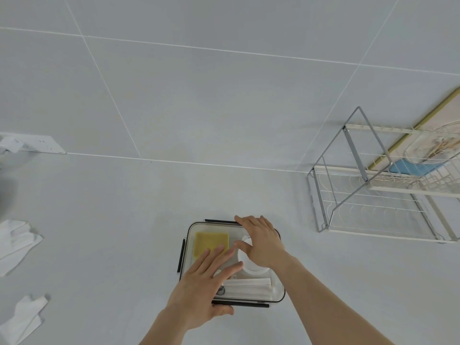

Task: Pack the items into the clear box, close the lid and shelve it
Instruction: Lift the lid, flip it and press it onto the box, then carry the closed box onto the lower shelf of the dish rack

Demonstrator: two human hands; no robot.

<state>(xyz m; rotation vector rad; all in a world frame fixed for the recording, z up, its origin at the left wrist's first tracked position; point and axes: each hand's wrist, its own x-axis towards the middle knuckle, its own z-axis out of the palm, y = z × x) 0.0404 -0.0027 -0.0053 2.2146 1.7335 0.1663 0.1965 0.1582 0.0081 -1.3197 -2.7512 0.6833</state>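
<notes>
The clear box (189, 235) sits on the white counter at the bottom middle, with a clear lid lying on top and dark latches standing out at its sides. Through the lid I see a yellow sponge (209, 241), a white round cup (254, 267) and a long white item (249, 285). My left hand (206, 287) lies flat on the near left part of the lid, fingers spread. Flat on the far right part rests my right hand (261, 242), its fingertips at the back edge. Neither hand grips anything.
A wire dish rack (373, 195) with two tiers stands at the right against the tiled wall. White cloths (17, 237) lie at the left edge of the counter. A wall socket (42, 144) is at the far left.
</notes>
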